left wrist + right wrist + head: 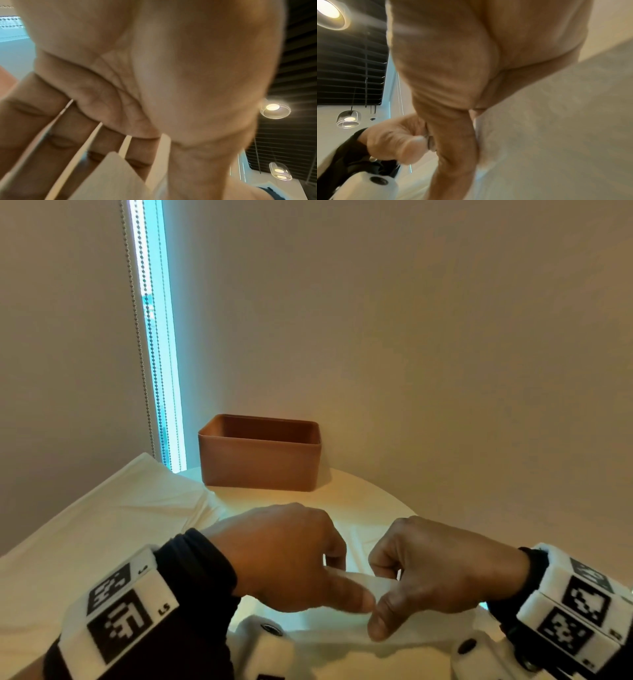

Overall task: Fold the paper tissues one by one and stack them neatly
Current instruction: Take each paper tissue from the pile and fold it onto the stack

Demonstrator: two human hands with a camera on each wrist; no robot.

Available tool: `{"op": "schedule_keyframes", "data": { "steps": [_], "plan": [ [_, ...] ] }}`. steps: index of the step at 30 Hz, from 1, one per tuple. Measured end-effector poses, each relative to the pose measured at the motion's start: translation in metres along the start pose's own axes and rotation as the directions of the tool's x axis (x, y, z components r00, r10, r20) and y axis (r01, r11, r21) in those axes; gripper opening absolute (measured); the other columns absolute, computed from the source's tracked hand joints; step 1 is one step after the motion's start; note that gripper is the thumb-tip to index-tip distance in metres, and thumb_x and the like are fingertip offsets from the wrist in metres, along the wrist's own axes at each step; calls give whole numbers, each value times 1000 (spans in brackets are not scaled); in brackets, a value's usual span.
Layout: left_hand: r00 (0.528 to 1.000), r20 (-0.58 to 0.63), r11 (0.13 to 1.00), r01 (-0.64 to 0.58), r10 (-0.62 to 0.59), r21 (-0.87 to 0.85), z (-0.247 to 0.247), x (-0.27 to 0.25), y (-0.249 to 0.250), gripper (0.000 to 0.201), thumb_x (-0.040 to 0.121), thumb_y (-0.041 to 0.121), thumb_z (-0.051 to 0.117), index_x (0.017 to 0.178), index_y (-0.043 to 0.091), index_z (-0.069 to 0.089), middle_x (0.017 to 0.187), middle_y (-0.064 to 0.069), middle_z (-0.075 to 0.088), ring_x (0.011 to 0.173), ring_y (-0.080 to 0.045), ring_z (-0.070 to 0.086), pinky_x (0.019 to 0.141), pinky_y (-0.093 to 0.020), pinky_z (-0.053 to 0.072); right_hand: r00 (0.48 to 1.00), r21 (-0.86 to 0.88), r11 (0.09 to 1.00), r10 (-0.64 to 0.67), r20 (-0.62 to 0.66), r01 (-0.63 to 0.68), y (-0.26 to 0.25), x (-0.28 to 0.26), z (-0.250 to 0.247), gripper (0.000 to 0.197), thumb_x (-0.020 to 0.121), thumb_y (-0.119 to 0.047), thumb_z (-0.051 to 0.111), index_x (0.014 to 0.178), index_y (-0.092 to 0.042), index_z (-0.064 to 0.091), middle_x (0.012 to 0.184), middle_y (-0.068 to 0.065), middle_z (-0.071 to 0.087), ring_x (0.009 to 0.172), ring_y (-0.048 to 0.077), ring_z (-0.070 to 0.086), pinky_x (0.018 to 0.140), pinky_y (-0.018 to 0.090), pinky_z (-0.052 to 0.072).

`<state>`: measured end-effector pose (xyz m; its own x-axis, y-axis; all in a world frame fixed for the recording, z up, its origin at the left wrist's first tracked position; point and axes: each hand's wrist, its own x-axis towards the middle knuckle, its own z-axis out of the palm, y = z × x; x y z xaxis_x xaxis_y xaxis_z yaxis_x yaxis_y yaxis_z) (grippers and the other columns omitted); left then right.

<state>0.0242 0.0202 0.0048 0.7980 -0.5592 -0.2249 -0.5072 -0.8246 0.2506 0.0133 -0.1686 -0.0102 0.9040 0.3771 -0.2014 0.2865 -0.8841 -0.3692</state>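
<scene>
A white paper tissue (378, 585) is held up between both hands, low in the head view, just above the table. My left hand (349, 590) pinches its left part, with the thumb laid along the near face and the fingers behind. My right hand (383, 607) pinches the edge right beside it, thumb pointing down, so the two thumbs nearly touch. The left wrist view shows a tissue corner (118, 178) lying against my fingers. In the right wrist view the tissue (556, 135) fills the right side, beside my thumb. The tissue's lower part is hidden behind the hands.
An open brown box (260, 453) stands at the back of the round white table (363, 491), against the wall. A large creased white sheet (120, 508) covers the surface to the left. A window strip with bead chains (150, 337) runs down the back left.
</scene>
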Motion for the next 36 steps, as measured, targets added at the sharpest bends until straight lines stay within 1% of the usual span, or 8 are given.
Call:
{"op": "schedule_keyframes", "data": {
  "steps": [5,8,12,16,21,25,29,36],
  "plan": [
    [991,-130,999,-17,21,31,4,3,-1,25,92,44,57,104,28,70,93,10,68,84,-8,62,82,-26,54,999,103,994,-46,21,44,5,4,-5,48,86,-43,72,72,2,61,62,4,50,57,14,44,57,30,37],
    [948,-318,1000,-8,1,-20,2,3,-2,23,89,40,64,111,35,64,103,16,63,91,-4,60,84,-21,52,998,109,993,-46,-43,50,5,4,-16,29,92,-33,67,74,-11,69,61,-8,58,55,4,51,57,25,43],
    [696,-714,990,-28,-80,-139,-1,3,-3,60,80,37,72,129,42,39,124,19,44,101,-1,41,81,-19,38,972,244,967,-20,-233,78,-3,2,-46,26,95,-22,65,71,-13,69,62,-3,66,54,8,59,55,26,47],
    [506,-855,969,-129,-117,-209,-5,-3,2,51,74,44,72,117,45,44,102,30,41,91,3,43,73,-8,32,932,384,903,-47,-359,193,-25,-7,-80,26,95,-16,62,72,-5,69,65,5,66,53,12,60,52,23,47],
    [630,-766,859,-314,-130,-404,-7,-8,7,54,62,70,68,110,56,49,97,39,48,95,16,48,86,-15,41,934,485,814,-187,-303,320,-58,-15,-107,20,90,-24,61,84,-10,75,76,12,68,59,19,62,55,28,51],
    [637,-762,752,-445,-116,-487,-11,-13,10,18,72,52,71,82,51,56,89,46,60,87,22,57,67,-2,44,913,480,785,-269,-306,392,-71,-8,-113,20,86,-26,65,88,-8,74,81,16,69,64,22,63,58,32,52],
    [666,-733,638,-506,-139,-580,-11,-18,4,14,84,35,67,75,44,60,81,43,63,79,21,60,55,3,40,902,519,747,-265,-342,416,-72,2,-117,22,74,-27,73,87,-9,74,78,10,70,60,18,64,51,26,53],
    [721,-655,432,-530,-224,-730,-14,-40,-17,15,88,17,67,98,27,71,95,4,76,90,-16,71,85,-36,57,907,606,678,-358,-222,416,-62,10,-145,71,50,-32,95,116,-23,72,76,8,68,67,21,67,60,29,57]
  ]
}}
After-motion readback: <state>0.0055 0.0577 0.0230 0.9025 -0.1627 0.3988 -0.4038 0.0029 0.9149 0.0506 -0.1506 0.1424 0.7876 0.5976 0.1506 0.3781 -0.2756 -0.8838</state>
